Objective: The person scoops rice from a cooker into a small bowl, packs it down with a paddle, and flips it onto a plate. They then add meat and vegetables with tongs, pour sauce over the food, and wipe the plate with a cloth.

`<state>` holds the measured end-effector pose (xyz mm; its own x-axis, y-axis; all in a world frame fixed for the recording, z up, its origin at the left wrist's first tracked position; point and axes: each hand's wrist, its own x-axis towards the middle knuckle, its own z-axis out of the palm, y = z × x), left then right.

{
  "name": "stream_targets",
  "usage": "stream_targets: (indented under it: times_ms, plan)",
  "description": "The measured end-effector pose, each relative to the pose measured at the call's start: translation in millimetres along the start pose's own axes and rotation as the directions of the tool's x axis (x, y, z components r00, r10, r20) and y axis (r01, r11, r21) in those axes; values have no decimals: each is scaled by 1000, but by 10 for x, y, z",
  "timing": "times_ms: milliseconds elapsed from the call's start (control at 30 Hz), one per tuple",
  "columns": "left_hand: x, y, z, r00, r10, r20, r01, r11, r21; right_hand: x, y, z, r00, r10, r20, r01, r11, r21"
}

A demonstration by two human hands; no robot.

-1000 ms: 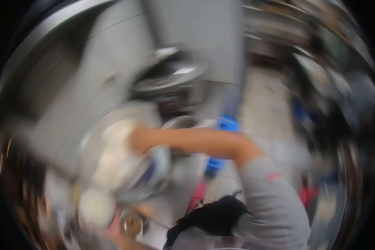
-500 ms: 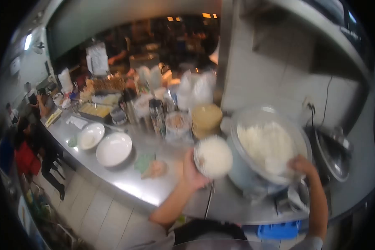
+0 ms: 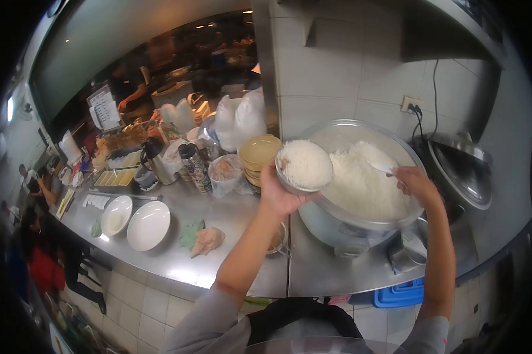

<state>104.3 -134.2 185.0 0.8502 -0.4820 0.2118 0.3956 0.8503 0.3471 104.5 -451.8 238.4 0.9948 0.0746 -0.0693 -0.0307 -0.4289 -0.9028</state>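
My left hand [image 3: 282, 196] is wrapped round a small metal bowl [image 3: 303, 189] heaped with white rice [image 3: 308, 164], tilted toward me beside the pot's left rim. My right hand [image 3: 418, 184] grips the handle of a white rice paddle [image 3: 376, 158], its blade resting against the rice mound [image 3: 360, 192]. That rice partly fills a large round rice cooker [image 3: 331, 233] standing on the steel counter. Its inner wall is bare at the back.
Two white plates [image 3: 148, 226] and crumpled green and tan cloths [image 3: 207, 242] lie left on the counter [image 3: 183, 265]. Stacked yellow bowls [image 3: 259, 153], a patterned flask [image 3: 194, 168] and bags stand behind. A metal container [image 3: 409, 251] and lid [image 3: 464, 177] are right. People are at far left.
The view has turned to the right and sharpened. My right hand has lifted the paddle from the near right side of the rice toward the back. The rice-filled bowl stays in my left hand.
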Motion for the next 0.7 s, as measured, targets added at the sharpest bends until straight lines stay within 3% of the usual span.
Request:
stream_targets:
  times_ms: [33,100,267,333,367,400,433,467,500,700]
  plan:
    - [34,-10,59,999,13,-52,-11,999,51,-8,17,6,1000,12,-15,-12,1000,4]
    - [120,-10,-16,999,-42,-31,44,996,71,14,36,31,998,-60,33,56,993,106]
    - [391,-85,-167,981,-189,39,178,964,195,-121,-223,320,990,-141,-20,142,979,143]
    - [463,-145,-70,969,-219,-114,244,919,310,-234,-353,449,949,-278,-151,277,960,-29]
    - [501,-177,-36,968,-224,-110,248,919,308,-250,-329,519,911,-352,-216,331,935,-126]
    - [539,-209,-5,957,-223,-187,273,909,316,-266,-286,584,911,-349,-220,328,936,-130]
    - [575,-239,32,940,-218,-263,298,899,322,-285,-240,644,763,-590,-264,416,761,-499]
    - [599,-267,84,940,-222,-259,300,899,318,-324,-212,711,577,-794,-191,380,468,-798]
    - [608,-294,137,928,-212,-306,312,892,327,-448,-267,792,671,-732,-114,308,416,-856]
    - [638,-432,298,902,-195,-385,326,893,311,-592,-82,950,690,-721,64,359,264,-895]
